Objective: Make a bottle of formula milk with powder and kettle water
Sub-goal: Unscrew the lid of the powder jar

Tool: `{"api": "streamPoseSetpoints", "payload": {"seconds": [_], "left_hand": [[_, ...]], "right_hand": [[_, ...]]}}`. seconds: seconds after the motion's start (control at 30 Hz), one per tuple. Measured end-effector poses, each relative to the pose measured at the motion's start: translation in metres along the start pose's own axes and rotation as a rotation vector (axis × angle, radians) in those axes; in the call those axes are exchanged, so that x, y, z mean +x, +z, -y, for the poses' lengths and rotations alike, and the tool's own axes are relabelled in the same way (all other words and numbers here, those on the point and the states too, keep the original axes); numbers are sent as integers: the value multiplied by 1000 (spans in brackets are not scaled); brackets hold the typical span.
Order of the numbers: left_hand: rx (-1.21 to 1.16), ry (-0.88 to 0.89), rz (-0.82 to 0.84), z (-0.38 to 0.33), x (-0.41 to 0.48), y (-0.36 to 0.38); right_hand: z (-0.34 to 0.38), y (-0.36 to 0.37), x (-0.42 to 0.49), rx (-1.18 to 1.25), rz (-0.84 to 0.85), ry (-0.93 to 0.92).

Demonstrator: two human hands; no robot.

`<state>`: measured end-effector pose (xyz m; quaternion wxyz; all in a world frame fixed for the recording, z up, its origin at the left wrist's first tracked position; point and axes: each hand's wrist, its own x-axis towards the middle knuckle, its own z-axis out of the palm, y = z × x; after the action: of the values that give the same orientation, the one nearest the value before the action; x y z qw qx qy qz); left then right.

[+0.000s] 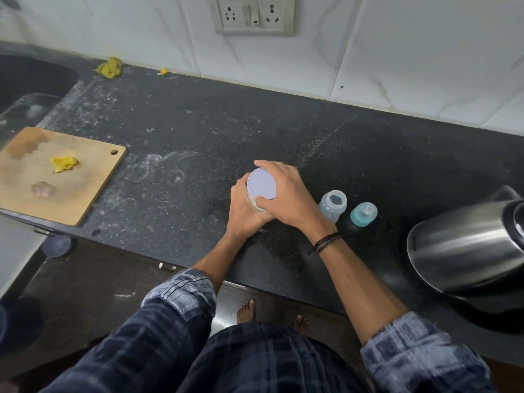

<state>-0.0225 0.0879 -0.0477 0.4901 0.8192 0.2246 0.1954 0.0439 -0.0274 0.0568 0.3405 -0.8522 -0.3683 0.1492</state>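
A clear powder jar with a pale lavender lid (261,183) stands on the black counter (198,131) in the middle. My left hand (246,212) wraps the jar's body from the near left. My right hand (286,191) grips the lid's rim from above and the right. Just right of my hands stands an open, clear baby bottle (333,205) without its cap. Its teal teat cap (363,214) rests on the counter beside it. A steel kettle (467,248) stands at the right edge.
A wooden cutting board (85,182) with a yellow scrap (63,163) lies at the left. Behind it is a sink (31,80). A yellow cloth (110,67) sits by the back wall, under a socket panel (254,14). White powder smears dust the counter.
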Motion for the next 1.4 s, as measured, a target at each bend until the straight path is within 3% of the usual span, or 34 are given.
{"api": "streamPoseSetpoints", "payload": {"seconds": [1.4], "left_hand": [[-28,16,1,6,1,2]], "right_hand": [[-10,12,-4,127,-96,12]]}}
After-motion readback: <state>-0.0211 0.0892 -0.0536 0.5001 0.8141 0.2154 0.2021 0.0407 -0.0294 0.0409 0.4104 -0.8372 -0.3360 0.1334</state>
